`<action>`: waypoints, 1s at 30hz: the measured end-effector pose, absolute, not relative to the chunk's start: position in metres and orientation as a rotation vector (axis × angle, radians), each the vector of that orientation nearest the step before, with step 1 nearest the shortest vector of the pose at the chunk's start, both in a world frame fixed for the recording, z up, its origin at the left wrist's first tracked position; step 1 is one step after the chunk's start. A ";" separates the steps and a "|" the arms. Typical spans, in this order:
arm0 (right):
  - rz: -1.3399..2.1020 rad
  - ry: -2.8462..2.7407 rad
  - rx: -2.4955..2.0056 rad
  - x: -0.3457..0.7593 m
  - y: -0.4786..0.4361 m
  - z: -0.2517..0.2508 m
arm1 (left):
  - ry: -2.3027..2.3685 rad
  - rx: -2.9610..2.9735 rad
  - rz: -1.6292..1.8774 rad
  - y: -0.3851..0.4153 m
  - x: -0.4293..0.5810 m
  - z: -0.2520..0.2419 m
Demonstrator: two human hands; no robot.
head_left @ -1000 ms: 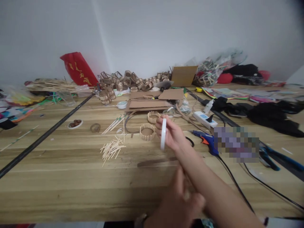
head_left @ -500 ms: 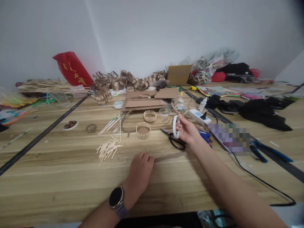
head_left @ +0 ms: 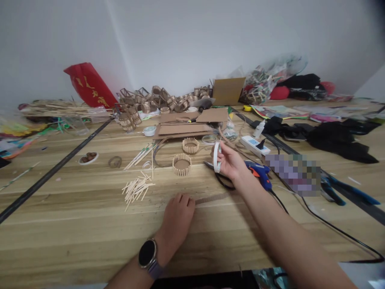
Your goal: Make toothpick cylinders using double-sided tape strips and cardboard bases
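My right hand is closed around a roll of white tape, held upright above the table. Just under it lie black-handled scissors, partly covered by the hand. My left hand, with a watch at the wrist, rests on the wood, fingers bent down on the end of a flat brown strip. That strip runs rightward beneath my right arm. Beyond the hands stand two round stick-walled cardboard baskets, a nearer basket and a farther basket. Left of them is a pile of short wooden sticks.
A blue glue gun with its cable lies right of my right hand, near a white power strip and pliers. Cardboard sheets lie farther back. Small stick-built pieces are heaped by the wall.
My right hand has moved slightly left with the tape roll, uncovering more of the glue gun. My left hand stays on the strip. The view has shifted a little.
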State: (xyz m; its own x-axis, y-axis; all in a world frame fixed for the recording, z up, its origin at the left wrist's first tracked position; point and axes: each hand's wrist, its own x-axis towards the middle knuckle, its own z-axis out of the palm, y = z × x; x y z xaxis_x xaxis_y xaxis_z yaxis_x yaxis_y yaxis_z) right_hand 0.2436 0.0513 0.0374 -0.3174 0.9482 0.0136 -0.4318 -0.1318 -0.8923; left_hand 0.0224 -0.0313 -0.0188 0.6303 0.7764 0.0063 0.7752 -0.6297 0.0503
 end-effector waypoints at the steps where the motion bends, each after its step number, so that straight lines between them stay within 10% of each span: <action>1: 1.678 -1.016 -0.735 0.243 0.046 0.038 | 1.332 2.796 0.037 -0.031 0.022 -0.019; 14: 1.717 -0.595 -1.152 0.257 -0.103 -0.023 | 1.416 2.756 -0.061 -0.034 0.021 -0.010; 20: 1.361 -0.965 -1.413 0.297 -0.086 0.004 | 1.438 2.722 -0.087 -0.056 0.023 -0.013; 30: 1.688 -1.624 -1.358 0.223 -0.023 0.039 | 1.314 2.846 0.167 -0.076 0.014 -0.035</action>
State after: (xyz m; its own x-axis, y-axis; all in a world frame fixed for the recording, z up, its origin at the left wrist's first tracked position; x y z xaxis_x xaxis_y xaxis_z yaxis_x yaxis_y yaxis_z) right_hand 0.2233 -0.0231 0.0394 -0.4277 0.8358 -0.3444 0.3116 -0.2213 -0.9241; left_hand 0.0135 -0.0762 -0.0354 0.6439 0.7592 0.0952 0.7589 -0.6495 0.0471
